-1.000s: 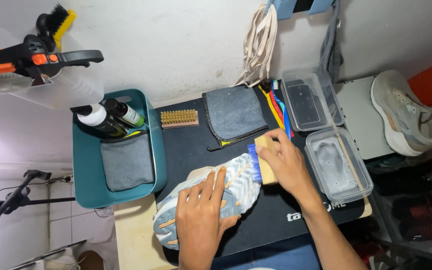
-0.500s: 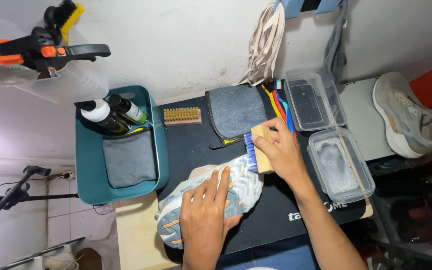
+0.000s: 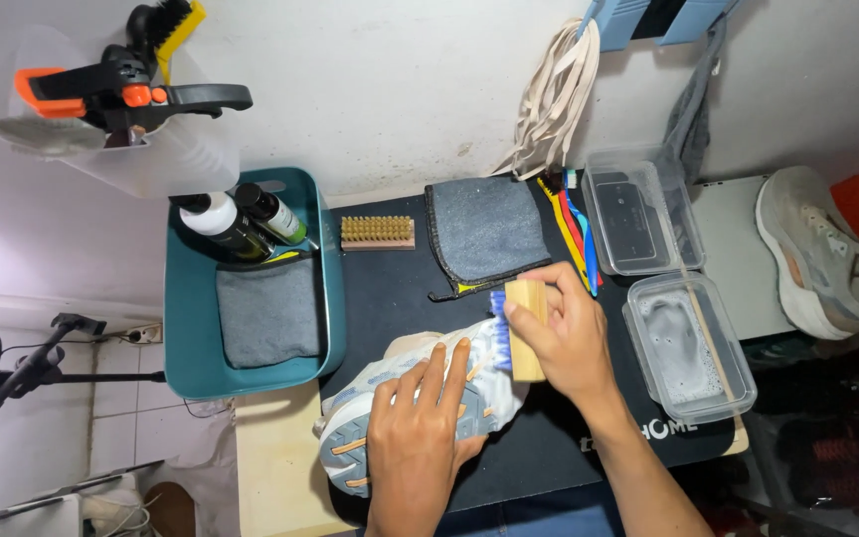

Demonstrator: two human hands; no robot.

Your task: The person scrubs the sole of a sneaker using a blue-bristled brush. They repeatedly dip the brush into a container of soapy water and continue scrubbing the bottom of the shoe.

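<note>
A pale sneaker with a blue-grey sole lies on its side on the black mat. My left hand presses flat on its sole and holds it down. My right hand grips a wooden brush with blue bristles, the bristles against the sneaker's toe end.
A teal bin at the left holds two bottles and a grey cloth. A small wooden brush, a grey cloth and coloured toothbrushes lie at the back. Two clear tubs stand at the right, beside another sneaker.
My right hand and the brush have shifted slightly along the sneaker's toe end. My left hand stays pressed on the sole.
</note>
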